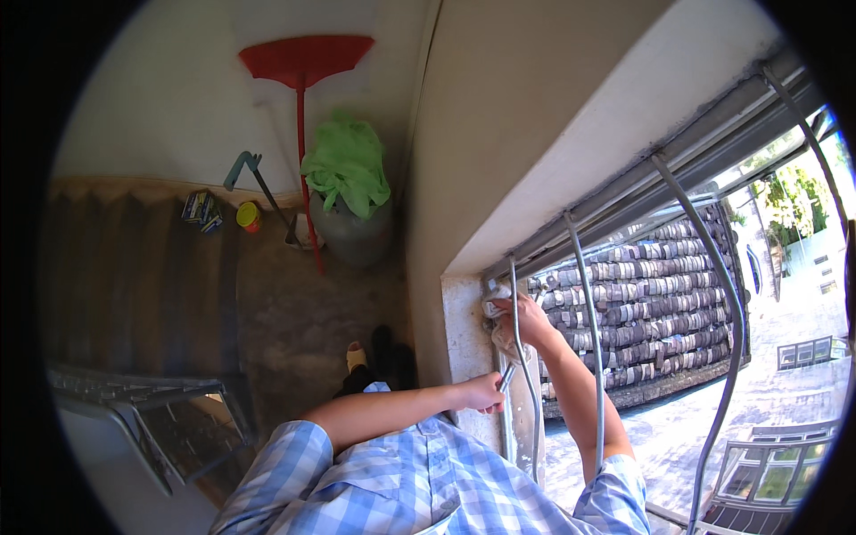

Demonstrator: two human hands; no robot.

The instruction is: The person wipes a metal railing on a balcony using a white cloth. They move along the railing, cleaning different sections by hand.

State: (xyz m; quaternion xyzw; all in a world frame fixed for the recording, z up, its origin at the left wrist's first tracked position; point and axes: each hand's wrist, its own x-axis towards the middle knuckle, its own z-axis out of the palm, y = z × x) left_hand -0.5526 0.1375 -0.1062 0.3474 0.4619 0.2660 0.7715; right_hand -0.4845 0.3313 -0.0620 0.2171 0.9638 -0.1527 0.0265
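My right hand (525,317) reaches among the curved metal window bars (592,321) and presses a crumpled whitish cloth (498,301) against the corner of the window frame. More of the cloth hangs below the fingers. Lower down, my left hand (483,393) is closed around a short metal rod or handle (507,378) beside the inner edge of the frame. Whether that piece is loose or part of the window, I cannot tell. The pale window sill (468,328) lies just left of my right hand.
A red long-handled dustpan or broom (306,60) leans on the wall by a grey bin (351,231) with a green plastic bag (348,164). Stairs (134,267) lie at the left, near a metal railing (127,428). Beyond the bars is a tiled roof (642,301).
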